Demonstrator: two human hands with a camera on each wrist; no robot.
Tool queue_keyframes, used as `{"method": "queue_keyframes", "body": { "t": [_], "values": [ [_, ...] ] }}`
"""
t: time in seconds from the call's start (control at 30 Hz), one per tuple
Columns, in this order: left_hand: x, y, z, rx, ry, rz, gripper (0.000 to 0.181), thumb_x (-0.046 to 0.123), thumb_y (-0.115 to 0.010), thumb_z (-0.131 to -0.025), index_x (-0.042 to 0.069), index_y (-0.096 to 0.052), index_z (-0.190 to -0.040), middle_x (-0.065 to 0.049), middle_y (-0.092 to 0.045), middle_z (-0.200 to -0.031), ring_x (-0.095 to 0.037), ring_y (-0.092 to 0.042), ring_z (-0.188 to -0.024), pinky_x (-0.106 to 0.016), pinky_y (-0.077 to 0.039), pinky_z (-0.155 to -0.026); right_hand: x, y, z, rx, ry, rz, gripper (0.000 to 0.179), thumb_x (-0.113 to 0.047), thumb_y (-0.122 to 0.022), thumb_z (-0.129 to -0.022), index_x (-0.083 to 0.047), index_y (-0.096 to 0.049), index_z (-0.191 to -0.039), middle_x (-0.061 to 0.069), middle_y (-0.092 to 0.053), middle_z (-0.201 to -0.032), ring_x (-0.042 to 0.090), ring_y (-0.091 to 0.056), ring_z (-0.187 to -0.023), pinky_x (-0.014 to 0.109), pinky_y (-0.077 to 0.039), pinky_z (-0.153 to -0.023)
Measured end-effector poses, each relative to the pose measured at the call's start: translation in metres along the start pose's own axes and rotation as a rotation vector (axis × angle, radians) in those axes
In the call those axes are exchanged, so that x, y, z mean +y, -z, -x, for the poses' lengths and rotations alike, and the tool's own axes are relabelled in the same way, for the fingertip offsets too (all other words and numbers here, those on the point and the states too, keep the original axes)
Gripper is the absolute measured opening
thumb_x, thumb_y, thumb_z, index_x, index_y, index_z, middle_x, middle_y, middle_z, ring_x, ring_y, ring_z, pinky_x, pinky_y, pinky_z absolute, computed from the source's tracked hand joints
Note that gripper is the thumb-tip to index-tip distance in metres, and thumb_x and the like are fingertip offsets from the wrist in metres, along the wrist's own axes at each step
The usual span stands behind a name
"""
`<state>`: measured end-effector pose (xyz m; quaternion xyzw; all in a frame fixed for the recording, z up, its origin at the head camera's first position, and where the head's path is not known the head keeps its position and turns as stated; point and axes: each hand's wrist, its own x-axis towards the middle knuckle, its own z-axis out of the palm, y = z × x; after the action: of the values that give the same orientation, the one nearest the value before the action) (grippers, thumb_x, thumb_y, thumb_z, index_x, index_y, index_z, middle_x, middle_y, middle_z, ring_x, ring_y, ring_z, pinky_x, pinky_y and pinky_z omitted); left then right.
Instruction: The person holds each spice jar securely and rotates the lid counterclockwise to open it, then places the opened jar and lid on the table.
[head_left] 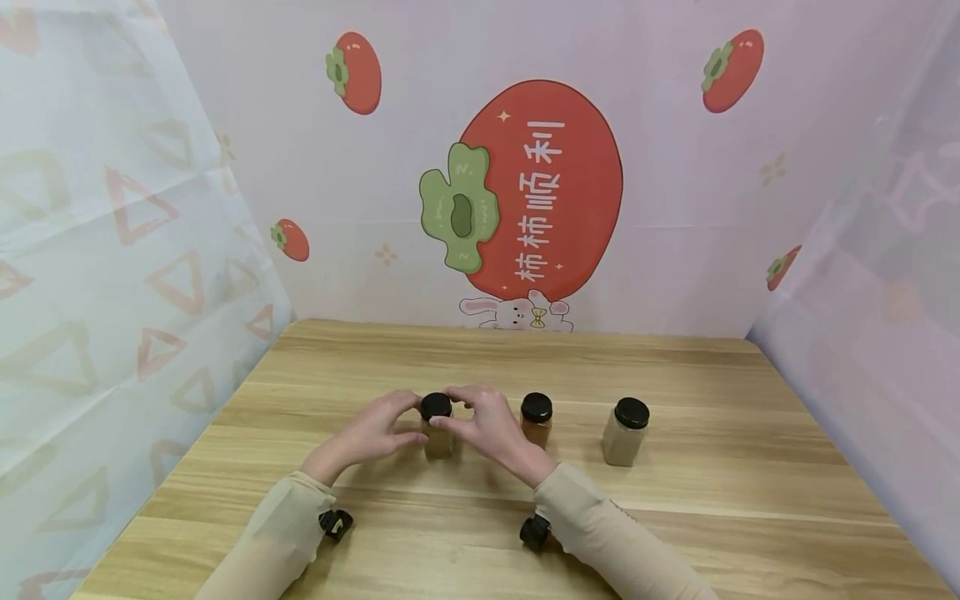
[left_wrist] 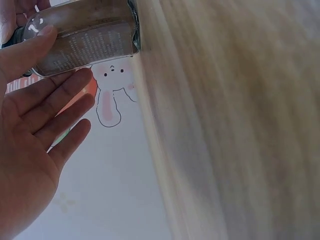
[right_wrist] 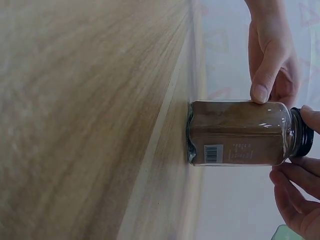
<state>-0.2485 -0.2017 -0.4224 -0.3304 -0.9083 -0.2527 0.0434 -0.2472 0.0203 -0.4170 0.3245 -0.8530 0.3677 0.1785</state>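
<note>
A square glass spice jar (head_left: 439, 444) filled with brown powder stands upright on the wooden table, its black lid (right_wrist: 303, 134) on top. My left hand (head_left: 372, 435) holds the jar's side between thumb and fingers; in the left wrist view the thumb lies on the glass (left_wrist: 95, 42) near the shoulder. From the right, my right hand (head_left: 487, 425) pinches the lid between thumb and fingertips. Printed text and a barcode label (right_wrist: 213, 153) show on the jar in the right wrist view.
Just right of my right hand stands a second jar (head_left: 536, 431) with reddish-brown contents and a black lid. Farther right is a third jar (head_left: 622, 443), paler inside. The wooden table (head_left: 675, 533) ends at a printed cloth backdrop (head_left: 675, 275), with cloth on both sides.
</note>
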Motion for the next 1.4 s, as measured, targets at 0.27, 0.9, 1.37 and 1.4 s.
{"method": "queue_keyframes", "body": {
  "t": [0.27,0.9,1.37,1.4],
  "values": [
    [0.0011,0.0006,0.0006,-0.001,-0.029,-0.032,0.042,0.029,-0.072,-0.084,0.013,-0.059,-0.120,-0.001,-0.062,-0.118,-0.019,-0.056,-0.113,-0.042,-0.045,-0.100,0.0011,0.0015,-0.0012,-0.004,0.028,-0.018,0.043,-0.034,-0.076,-0.078,-0.005,-0.070,-0.109,0.008,-0.072,-0.105,0.018,-0.066,-0.097,0.030,-0.055,-0.077],
    [0.0019,0.0028,0.0004,0.008,-0.002,0.022,0.040,0.029,-0.073,-0.082,0.012,-0.061,-0.117,-0.001,-0.064,-0.113,-0.023,-0.058,-0.112,-0.046,-0.046,-0.099,0.0018,0.0047,-0.0047,-0.044,0.020,0.012,0.046,-0.039,-0.076,-0.078,-0.005,-0.070,-0.110,0.007,-0.071,-0.107,0.019,-0.067,-0.100,0.033,-0.053,-0.088],
    [0.0016,0.0061,0.0003,0.023,0.020,0.038,0.041,0.036,-0.073,-0.082,0.014,-0.063,-0.116,0.000,-0.065,-0.114,-0.024,-0.059,-0.112,-0.046,-0.047,-0.095,-0.0042,0.0039,-0.0096,-0.064,-0.048,0.027,0.044,-0.047,-0.076,-0.075,-0.011,-0.071,-0.101,-0.001,-0.072,-0.097,0.013,-0.066,-0.093,0.028,-0.054,-0.076],
    [0.0017,0.0062,0.0002,0.015,0.022,0.038,0.042,0.036,-0.073,-0.082,0.015,-0.062,-0.116,0.000,-0.065,-0.114,-0.024,-0.058,-0.112,-0.046,-0.047,-0.096,-0.0039,0.0035,-0.0097,-0.062,-0.040,0.017,0.043,-0.047,-0.076,-0.075,-0.012,-0.071,-0.100,-0.002,-0.072,-0.096,0.013,-0.066,-0.092,0.028,-0.054,-0.076]
  ]
}}
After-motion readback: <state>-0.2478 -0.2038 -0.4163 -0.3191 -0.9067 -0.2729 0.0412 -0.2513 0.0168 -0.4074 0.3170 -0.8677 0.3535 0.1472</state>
